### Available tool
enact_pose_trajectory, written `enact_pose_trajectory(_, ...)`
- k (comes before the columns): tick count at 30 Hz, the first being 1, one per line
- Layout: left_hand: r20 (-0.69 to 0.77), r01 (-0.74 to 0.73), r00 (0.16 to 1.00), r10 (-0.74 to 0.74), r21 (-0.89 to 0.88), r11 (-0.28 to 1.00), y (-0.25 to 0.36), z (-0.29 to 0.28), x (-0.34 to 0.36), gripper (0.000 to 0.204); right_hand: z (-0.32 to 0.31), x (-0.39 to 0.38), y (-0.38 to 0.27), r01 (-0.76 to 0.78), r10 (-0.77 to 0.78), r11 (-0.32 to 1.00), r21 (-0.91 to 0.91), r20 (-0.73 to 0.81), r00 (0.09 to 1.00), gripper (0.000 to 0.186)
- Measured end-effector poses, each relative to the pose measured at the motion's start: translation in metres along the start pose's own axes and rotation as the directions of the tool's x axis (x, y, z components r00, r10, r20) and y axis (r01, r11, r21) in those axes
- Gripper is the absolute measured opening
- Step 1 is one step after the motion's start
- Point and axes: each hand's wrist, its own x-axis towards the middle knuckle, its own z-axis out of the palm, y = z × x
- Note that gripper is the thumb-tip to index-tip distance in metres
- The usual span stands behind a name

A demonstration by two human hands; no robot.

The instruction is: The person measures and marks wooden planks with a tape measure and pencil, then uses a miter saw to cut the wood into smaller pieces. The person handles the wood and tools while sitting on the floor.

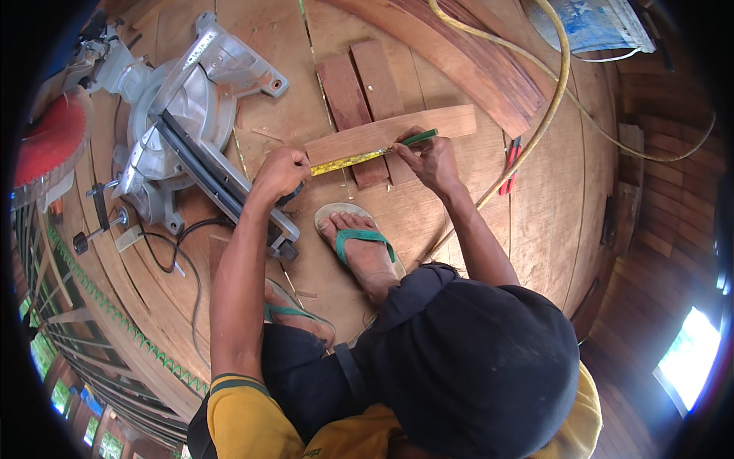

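Note:
My left hand (pixel 283 176) is closed round a tape measure, whose dark case mostly hides behind the fingers. Its yellow blade (pixel 348 163) runs out to the right along the near edge of a reddish-brown wooden board (pixel 390 130). Between the fingertips of my right hand (pixel 432 162) is a green pencil (pixel 419 138), held at the blade's right end against the board. That board lies across two short wood blocks (pixel 376 80) on the plank floor. Whether the right fingers also touch the blade I cannot tell.
A miter saw (pixel 202 115) with a red blade disc (pixel 57 138) stands at left. Long curved boards (pixel 459 61) lie at the far side. A yellow hose (pixel 562 69) loops on the right, near red-handled pliers (pixel 510 167). A sandalled foot (pixel 359 245) is close below the board.

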Motion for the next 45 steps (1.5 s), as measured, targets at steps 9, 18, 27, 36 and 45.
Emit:
enact_pose_trajectory(9,0.006,-0.054,0.999,0.054,-0.036,0.998,-0.014,0.003,0.003,0.011,-0.012,-0.004,-0.010,0.119,-0.107,0.985,-0.123,0.095,0.990,0.021)
enact_pose_trajectory(18,0.200,-0.267,0.952,0.230,0.180,0.947,0.065,-0.019,-0.151,0.021,-0.052,-0.002,0.003,0.111,-0.122,0.971,-0.214,-0.038,0.992,0.018)
enact_pose_trajectory(27,0.206,0.356,0.921,-0.331,-0.098,0.929,-0.093,-0.044,-0.382,0.037,-0.039,0.021,0.026,0.389,-0.282,0.739,-0.550,0.272,0.920,0.082)
enact_pose_trajectory(36,-0.250,0.279,0.847,-0.469,-0.540,0.794,-0.253,0.113,-0.418,0.019,-0.045,0.032,0.017,0.339,-0.184,0.706,-0.622,0.302,0.935,0.080)
enact_pose_trajectory(45,-0.765,0.234,0.628,0.142,0.360,0.903,-0.145,0.189,-0.256,0.038,-0.056,-0.123,0.050,0.161,-0.058,0.861,-0.483,0.222,0.973,0.066)
